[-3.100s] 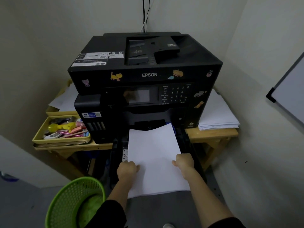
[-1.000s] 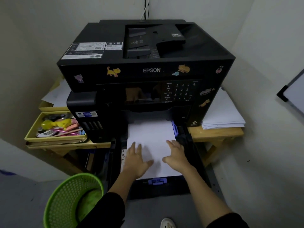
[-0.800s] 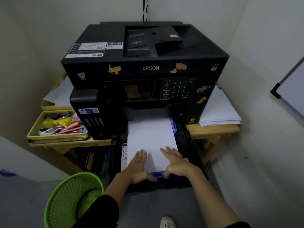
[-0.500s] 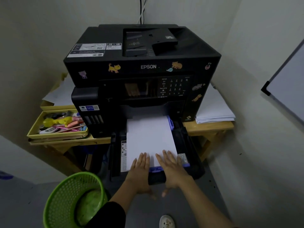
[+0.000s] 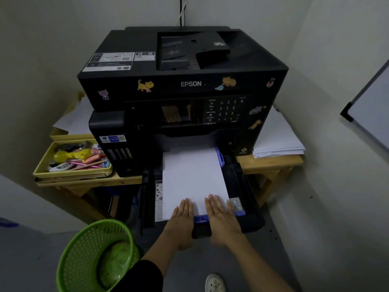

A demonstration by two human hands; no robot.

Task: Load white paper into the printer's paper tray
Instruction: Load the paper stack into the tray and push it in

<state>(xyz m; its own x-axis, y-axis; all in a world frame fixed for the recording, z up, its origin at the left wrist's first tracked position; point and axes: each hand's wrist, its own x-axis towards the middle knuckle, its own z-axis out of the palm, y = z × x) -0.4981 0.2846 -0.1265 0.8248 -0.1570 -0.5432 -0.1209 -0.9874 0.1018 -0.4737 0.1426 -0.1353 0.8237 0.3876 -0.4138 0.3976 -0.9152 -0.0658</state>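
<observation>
Hands had slid back to the near edge: left hand [image 5: 182, 216] and right hand [image 5: 221, 216] lay flat and open, gripping nothing, fingertips on the white paper [image 5: 193, 178]. It sat squared in the pulled-out paper tray [image 5: 242, 186] under the printer [image 5: 183, 85]. Loaded, I reckoned; tray unclosed.

1. A green mesh wastebasket [image 5: 92, 256] stood on the grey floor [image 5: 263, 260], low at the left.
2. A yellow tray [image 5: 43, 163] sat on the wooden worktop [image 5: 267, 163], holding a yellow toy [image 5: 71, 154], pink pens and other small clutter.
3. Loose white sheets [image 5: 73, 121] lay behind that tray.
4. A stack of white sheets [image 5: 277, 140] rested at the worktop's right end.
5. A framed whiteboard [image 5: 370, 110] leaned on the right wall.
6. Two cables [image 5: 182, 11] ran up the back wall.
7. A white shoe [image 5: 214, 283] showed at the bottom edge.
</observation>
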